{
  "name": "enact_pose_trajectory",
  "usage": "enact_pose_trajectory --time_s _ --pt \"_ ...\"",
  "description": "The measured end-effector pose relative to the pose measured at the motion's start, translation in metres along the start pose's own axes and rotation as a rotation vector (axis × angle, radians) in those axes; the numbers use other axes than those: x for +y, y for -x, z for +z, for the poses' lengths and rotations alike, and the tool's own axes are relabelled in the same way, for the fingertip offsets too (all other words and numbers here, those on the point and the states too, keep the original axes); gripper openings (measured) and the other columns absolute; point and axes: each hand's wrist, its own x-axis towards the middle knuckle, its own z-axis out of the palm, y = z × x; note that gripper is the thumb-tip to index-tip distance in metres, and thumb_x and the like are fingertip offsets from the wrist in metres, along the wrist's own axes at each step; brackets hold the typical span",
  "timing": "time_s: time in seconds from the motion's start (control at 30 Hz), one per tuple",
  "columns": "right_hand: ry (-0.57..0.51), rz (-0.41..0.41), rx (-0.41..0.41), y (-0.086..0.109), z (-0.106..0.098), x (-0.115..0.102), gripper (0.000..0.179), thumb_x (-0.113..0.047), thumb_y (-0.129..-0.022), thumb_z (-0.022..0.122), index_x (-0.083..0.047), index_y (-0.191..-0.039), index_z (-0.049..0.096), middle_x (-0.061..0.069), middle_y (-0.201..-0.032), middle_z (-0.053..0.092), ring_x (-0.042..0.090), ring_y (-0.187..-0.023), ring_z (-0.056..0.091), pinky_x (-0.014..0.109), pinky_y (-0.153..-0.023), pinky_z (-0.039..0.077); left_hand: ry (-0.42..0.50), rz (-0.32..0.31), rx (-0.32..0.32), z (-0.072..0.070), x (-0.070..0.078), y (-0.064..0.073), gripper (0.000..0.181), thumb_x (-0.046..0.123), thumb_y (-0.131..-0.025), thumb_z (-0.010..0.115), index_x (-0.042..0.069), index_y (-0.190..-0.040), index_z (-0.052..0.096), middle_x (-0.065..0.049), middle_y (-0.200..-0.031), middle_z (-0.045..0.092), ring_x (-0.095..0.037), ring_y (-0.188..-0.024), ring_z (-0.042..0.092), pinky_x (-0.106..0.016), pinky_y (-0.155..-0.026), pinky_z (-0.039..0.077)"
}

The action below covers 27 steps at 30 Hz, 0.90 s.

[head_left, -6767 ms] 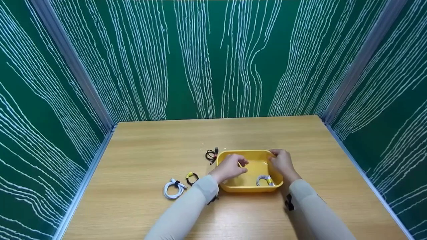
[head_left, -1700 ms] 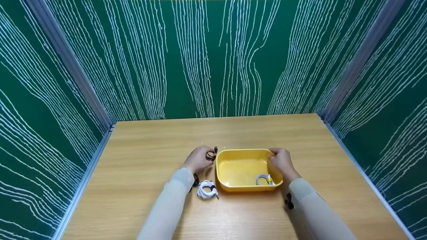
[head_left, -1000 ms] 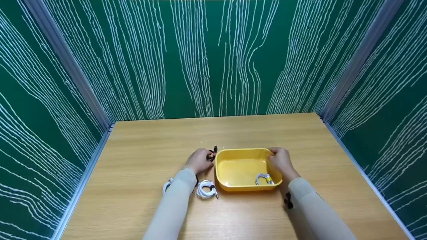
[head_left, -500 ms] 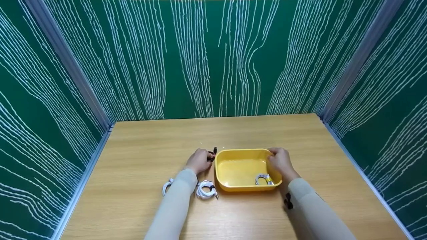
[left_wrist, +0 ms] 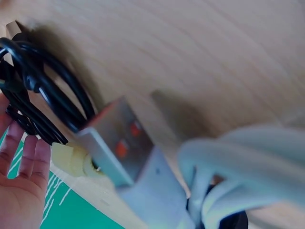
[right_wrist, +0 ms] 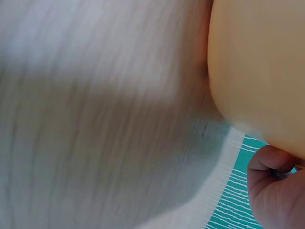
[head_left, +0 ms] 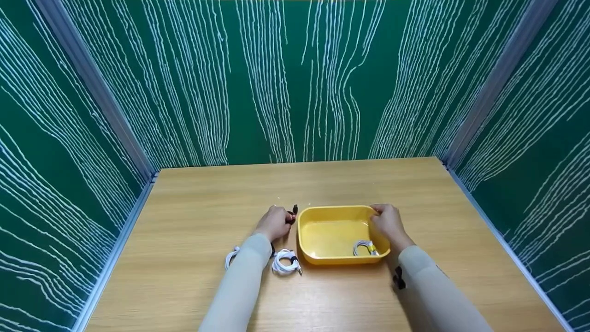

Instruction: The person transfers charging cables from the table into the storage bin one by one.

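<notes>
My left hand (head_left: 286, 220) lies just left of the yellow tray (head_left: 332, 208), its fingers curled over a coiled black cable (head_left: 293, 212) whose plug pokes up past them. The left wrist view shows that black cable (left_wrist: 33, 95) beside my fingers (left_wrist: 19, 181), with a metal USB plug (left_wrist: 119, 148) close to the lens. My right hand (head_left: 377, 213) grips the tray's far right corner. In the right wrist view the tray wall (right_wrist: 257, 67) fills the upper right, above my thumb (right_wrist: 276, 191). A bundled white cable (head_left: 366, 249) lies inside the tray at its near right.
A second white cable coil (head_left: 286, 263) lies on the wooden table (head_left: 193, 216) by the tray's near left corner. A third white coil (head_left: 229, 258) shows partly from under my left sleeve. Green patterned walls (head_left: 295, 83) enclose the table on three sides.
Over the last seconds my left hand has closed over the black cable, so its loop no longer shows beside the hand. The right hand and the tray have stayed put.
</notes>
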Motion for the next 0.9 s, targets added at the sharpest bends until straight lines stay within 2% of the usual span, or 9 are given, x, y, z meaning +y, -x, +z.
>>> enact_pose_trajectory --time_s 0.13,0.27,0.37,0.53,0.57,0.63,0.77,0.8,0.9 --pt "-0.009 0.006 0.0 -0.001 0.001 0.0 0.035 0.011 -0.095 0.058 0.011 -0.126 0.074 0.031 -0.124 0.075 0.037 -0.112 0.072 0.046 -0.095 0.062 0.019 -0.001 0.011 0.018 -0.021 -0.011 0.022 0.005 -0.085 0.068 0.018 -0.068 0.067 -0.005 -0.087 0.065 -0.028 -0.092 0.057 -0.046 -0.086 0.053" --pt "-0.009 0.01 0.0 -0.001 0.001 0.001 0.034 0.01 -0.095 0.059 0.01 -0.125 0.075 0.03 -0.122 0.076 0.035 -0.109 0.072 0.043 -0.093 0.062 -0.018 -0.001 0.02 0.042 -0.051 -0.025 0.027 0.009 -0.084 0.066 0.026 -0.066 0.056 0.002 -0.084 0.059 -0.021 -0.09 0.055 -0.038 -0.08 0.05" --pt "-0.006 0.019 -0.012 -0.001 -0.001 0.0 0.034 0.01 -0.096 0.059 0.011 -0.127 0.074 0.031 -0.124 0.075 0.037 -0.111 0.072 0.046 -0.095 0.062 0.003 -0.017 0.003 0.042 -0.057 -0.027 0.029 0.01 -0.085 0.066 0.028 -0.065 0.053 0.005 -0.083 0.06 -0.018 -0.088 0.056 -0.037 -0.081 0.05" --pt "-0.027 0.049 -0.028 -0.002 -0.001 -0.001 0.036 0.009 -0.098 0.058 0.01 -0.131 0.072 0.032 -0.128 0.073 0.04 -0.116 0.071 0.05 -0.101 0.061 0.071 -0.046 -0.042 0.002 -0.022 -0.005 0.022 0.002 -0.09 0.067 0.016 -0.073 0.066 -0.003 -0.086 0.07 -0.02 -0.083 0.062 -0.042 -0.086 0.058" --pt "-0.03 0.05 -0.026 -0.002 -0.001 -0.001 0.036 0.009 -0.098 0.058 0.01 -0.131 0.072 0.032 -0.128 0.073 0.04 -0.116 0.071 0.05 -0.101 0.061 0.076 -0.026 -0.036 0.001 -0.025 -0.004 0.021 0.004 -0.091 0.068 0.016 -0.075 0.066 -0.002 -0.086 0.071 -0.019 -0.083 0.062 -0.041 -0.086 0.058" --pt "-0.036 0.046 -0.018 -0.001 -0.001 -0.001 0.035 0.009 -0.098 0.058 0.01 -0.129 0.073 0.032 -0.127 0.074 0.04 -0.115 0.071 0.049 -0.1 0.061 0.074 -0.035 -0.037 -0.007 -0.019 0.002 0.019 0.002 -0.092 0.068 0.013 -0.078 0.067 -0.003 -0.087 0.071 -0.019 -0.083 0.062 -0.043 -0.088 0.058" --pt "-0.023 0.026 -0.012 -0.001 0.0 0.0 0.034 0.008 -0.098 0.058 0.009 -0.127 0.074 0.031 -0.124 0.075 0.04 -0.113 0.072 0.048 -0.097 0.061 0.093 -0.034 -0.006 -0.009 -0.024 0.004 0.017 0.004 -0.093 0.07 0.012 -0.078 0.069 -0.003 -0.085 0.071 -0.018 -0.082 0.06 -0.042 -0.085 0.057" --pt "-0.02 0.023 -0.014 0.0 0.0 0.0 0.034 0.007 -0.098 0.058 0.009 -0.127 0.075 0.03 -0.123 0.075 0.04 -0.113 0.071 0.048 -0.096 0.061 0.098 -0.057 -0.007 -0.017 -0.015 0.009 0.016 0.003 -0.094 0.07 0.01 -0.079 0.07 -0.004 -0.087 0.072 -0.018 -0.083 0.06 -0.043 -0.087 0.057" --pt "-0.008 0.023 -0.02 -0.001 0.0 0.001 0.034 0.007 -0.099 0.058 0.008 -0.128 0.074 0.03 -0.123 0.076 0.039 -0.112 0.071 0.049 -0.095 0.06 0.115 -0.079 -0.003 -0.021 -0.017 0.01 0.02 0.006 -0.097 0.072 0.012 -0.078 0.07 -0.001 -0.089 0.072 -0.016 -0.084 0.06 -0.04 -0.087 0.056"
